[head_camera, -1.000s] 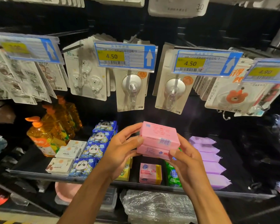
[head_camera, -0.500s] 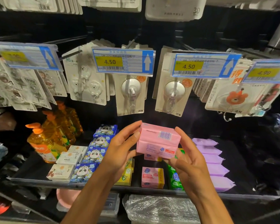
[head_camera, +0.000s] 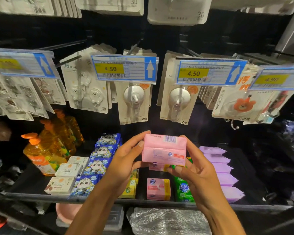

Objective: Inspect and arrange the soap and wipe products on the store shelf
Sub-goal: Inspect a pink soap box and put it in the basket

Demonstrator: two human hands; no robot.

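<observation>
Head view: the pink soap pack (head_camera: 165,150), which looks like two wrapped bars stacked, is held up in front of the shelf, above the middle column of goods and clear of them. The left hand (head_camera: 126,160) grips its left end with fingers and thumb. The right hand (head_camera: 193,168) cups the right end, with its fingers curled under the bottom edge. The barcode face is tilted up and the printed side faces the person.

This looks like the inspection step. To do it well, keep both ends supported so the two bars cannot slide apart, and turn the pack slowly to check the wrapper seams and corners.

Its likely home is the pink row, behind the single pink soap bar (head_camera: 158,189), between the yellow soap (head_camera: 130,189) on the left and the green soap pack (head_camera: 183,190) on the right. Lower it straight down, label toward the near shelf rim (head_camera: 92,198), without nudging the purple wipe packs (head_camera: 222,168) further right.
</observation>
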